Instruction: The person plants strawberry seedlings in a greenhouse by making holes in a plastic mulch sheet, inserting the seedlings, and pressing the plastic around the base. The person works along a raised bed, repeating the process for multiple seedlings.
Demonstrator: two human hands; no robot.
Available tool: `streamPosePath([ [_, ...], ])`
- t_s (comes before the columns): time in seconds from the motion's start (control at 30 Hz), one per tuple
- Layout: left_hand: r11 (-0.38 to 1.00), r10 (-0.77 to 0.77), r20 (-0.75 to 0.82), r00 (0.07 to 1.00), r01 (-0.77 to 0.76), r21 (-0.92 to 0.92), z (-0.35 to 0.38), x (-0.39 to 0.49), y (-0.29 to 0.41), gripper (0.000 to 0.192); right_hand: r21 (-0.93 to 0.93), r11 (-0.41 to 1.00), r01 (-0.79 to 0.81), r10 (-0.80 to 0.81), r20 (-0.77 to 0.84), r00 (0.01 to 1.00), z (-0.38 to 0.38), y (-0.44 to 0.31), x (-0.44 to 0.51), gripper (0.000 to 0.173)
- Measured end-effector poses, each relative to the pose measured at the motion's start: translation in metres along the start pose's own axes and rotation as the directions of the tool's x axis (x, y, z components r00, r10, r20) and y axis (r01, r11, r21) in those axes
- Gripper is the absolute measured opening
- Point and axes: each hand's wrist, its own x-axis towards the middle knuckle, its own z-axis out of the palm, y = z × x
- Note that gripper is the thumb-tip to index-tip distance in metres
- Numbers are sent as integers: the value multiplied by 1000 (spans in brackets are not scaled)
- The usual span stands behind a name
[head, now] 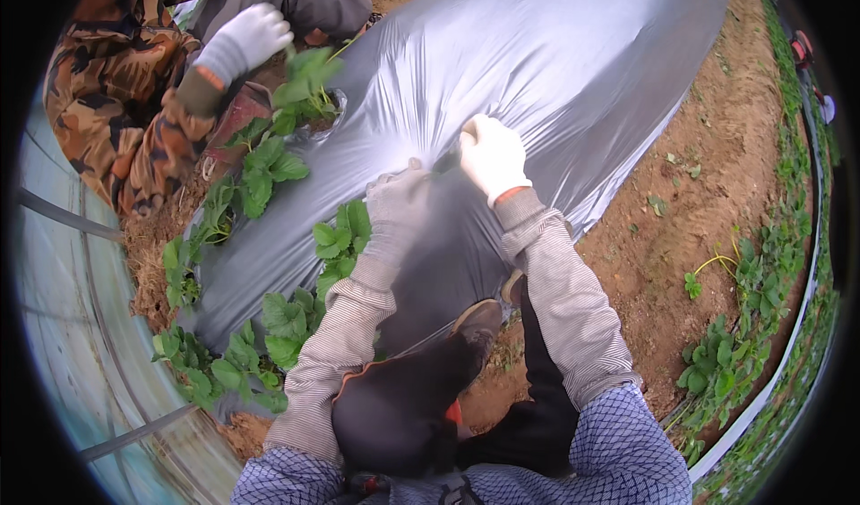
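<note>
Silver-grey plastic mulch film (571,28) covers a raised bed before me, its wrinkles drawn together at my hands. My left hand (400,199), in a pale knit glove and partly blurred, grips the film at the middle of the bed. Just to its right, my right hand (494,152), in a white glove, pinches the film between thumb and fingers. A small dark greenish patch (445,162) shows between the two hands; I cannot tell whether it is a hole or a leaf. Strawberry plants (342,236) stand through the film beside my left wrist.
At the upper left a co-worker's white-gloved hand (252,38) is beside a leafy plant (306,78) at a hole. A clear plastic greenhouse wall (67,290) curves along the left. Bare soil (645,256) lies right of the bed, with another plant row (722,354) beyond. My shoe (478,324) touches the film's edge.
</note>
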Motion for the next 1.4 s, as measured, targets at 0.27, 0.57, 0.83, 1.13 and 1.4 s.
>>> streamPosePath([
  [0.27, 944, 223, -34, 974, -208, 258, 8, 2, -2, 21, -138, 914, 380, -329, 293, 898, -17, 10, -43, 8],
  [0.57, 905, 105, 241, 965, -193, 378, 6, -2, 9, 18, -465, 830, 306, -55, 479, 876, -42, 15, -28, 9],
  [0.83, 913, 61, 274, 960, -165, 374, -6, 2, 11, 16, -508, 764, 399, 41, 654, 755, -30, 19, -2, 14],
  [1.13, 923, 82, 206, 975, -153, 353, -15, 8, -9, 15, -326, 931, 162, 11, 469, 883, 4, 5, -10, 35],
  [1.4, 879, 118, 241, 963, -214, 426, -13, 8, -10, 13, -297, 915, 273, -77, 535, 841, 21, -14, 4, 25],
])
